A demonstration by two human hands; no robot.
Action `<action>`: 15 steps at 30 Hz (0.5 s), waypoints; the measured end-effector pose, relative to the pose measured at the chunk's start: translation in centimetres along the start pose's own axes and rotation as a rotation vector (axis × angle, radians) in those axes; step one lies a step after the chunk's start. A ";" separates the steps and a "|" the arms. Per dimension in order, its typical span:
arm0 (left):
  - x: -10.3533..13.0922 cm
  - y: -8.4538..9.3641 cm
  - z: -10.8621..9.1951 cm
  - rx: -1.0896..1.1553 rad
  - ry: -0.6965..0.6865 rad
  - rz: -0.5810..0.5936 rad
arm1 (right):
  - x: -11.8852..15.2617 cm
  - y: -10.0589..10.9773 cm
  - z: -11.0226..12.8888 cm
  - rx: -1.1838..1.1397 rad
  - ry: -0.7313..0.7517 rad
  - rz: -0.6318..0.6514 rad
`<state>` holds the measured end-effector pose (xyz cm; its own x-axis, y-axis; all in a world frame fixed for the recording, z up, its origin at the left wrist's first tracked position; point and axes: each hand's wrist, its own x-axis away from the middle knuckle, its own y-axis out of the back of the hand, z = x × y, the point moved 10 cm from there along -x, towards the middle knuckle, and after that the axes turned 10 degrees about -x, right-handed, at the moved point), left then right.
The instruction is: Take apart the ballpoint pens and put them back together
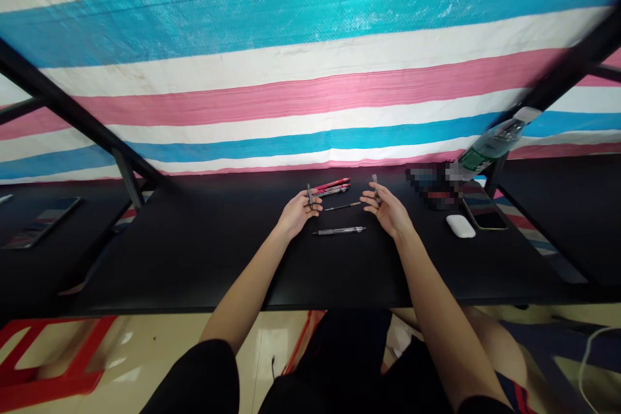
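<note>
My left hand (294, 215) is closed around a dark grey pen barrel part (310, 195), which stands up between thumb and fingers. A clear pen barrel part (374, 180) is pinched in my right hand (389, 212), pointing away from me. On the black table between the hands lies a thin pen refill (342, 206). Nearer to me rests a grey and clear pen (339, 231), touched by neither hand. Just beyond my left fingertips are a red pen (334, 184) and another pen with red and clear parts (334, 191), lying side by side.
The black table (194, 259) has a striped sheet (310, 103) behind it. On the right are a white earphone case (460, 226), a phone (486, 215), a leaning plastic bottle (492, 147) and a blurred-out item (434, 186). A red stool (72, 372) stands below left.
</note>
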<state>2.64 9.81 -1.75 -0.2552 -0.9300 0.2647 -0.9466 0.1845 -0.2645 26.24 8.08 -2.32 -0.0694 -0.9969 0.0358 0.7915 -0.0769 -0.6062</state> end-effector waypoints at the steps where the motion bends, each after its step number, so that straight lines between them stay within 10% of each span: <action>1: 0.0 0.0 0.0 -0.009 -0.010 0.006 | 0.0 0.1 0.2 0.022 0.024 -0.005; 15: 0.2 -0.6 -0.3 -0.065 -0.056 0.060 | 0.0 0.2 1.0 0.078 0.141 -0.040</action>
<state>3.08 9.58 -1.28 -0.3023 -0.9326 0.1972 -0.9411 0.2590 -0.2174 27.04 8.03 -1.67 -0.1821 -0.9816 -0.0567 0.8307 -0.1227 -0.5431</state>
